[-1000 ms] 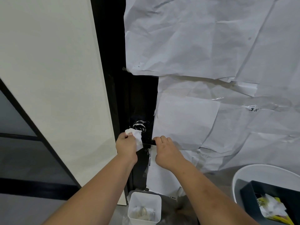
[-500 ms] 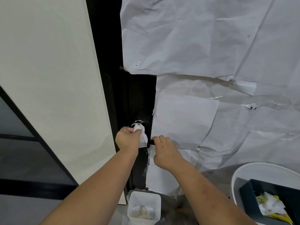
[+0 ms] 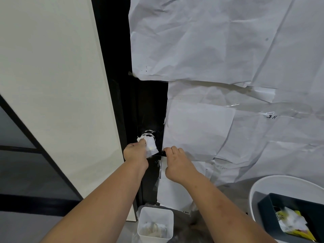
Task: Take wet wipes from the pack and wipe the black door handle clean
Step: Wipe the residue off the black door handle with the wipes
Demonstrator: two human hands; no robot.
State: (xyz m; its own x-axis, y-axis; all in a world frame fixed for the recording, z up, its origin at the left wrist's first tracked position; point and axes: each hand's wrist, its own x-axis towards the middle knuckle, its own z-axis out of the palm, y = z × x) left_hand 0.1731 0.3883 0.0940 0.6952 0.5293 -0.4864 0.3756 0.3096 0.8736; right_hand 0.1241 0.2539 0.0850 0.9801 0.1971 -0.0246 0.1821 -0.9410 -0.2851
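The black door handle (image 3: 160, 153) juts from a black door strip between a cream wall and white paper sheets. Its round base (image 3: 149, 134) carries white smears. My left hand (image 3: 135, 152) grips a crumpled white wet wipe (image 3: 150, 145) and presses it against the handle near the base. My right hand (image 3: 177, 163) curls its fingers over the free end of the lever and hides most of it. The wet wipes pack (image 3: 292, 223), yellow with a white wipe sticking out, lies in a dark blue bin at the lower right.
A white square bin (image 3: 155, 214) with used wipes stands on the floor below the handle. The dark blue bin (image 3: 268, 206) sits inside a round white tub (image 3: 259, 183). Crumpled white paper (image 3: 219, 50) covers the door to the right.
The left hand has carried the wipe a little to the right and up along the handle, towards the round base. The right hand has stayed on the lever's end.
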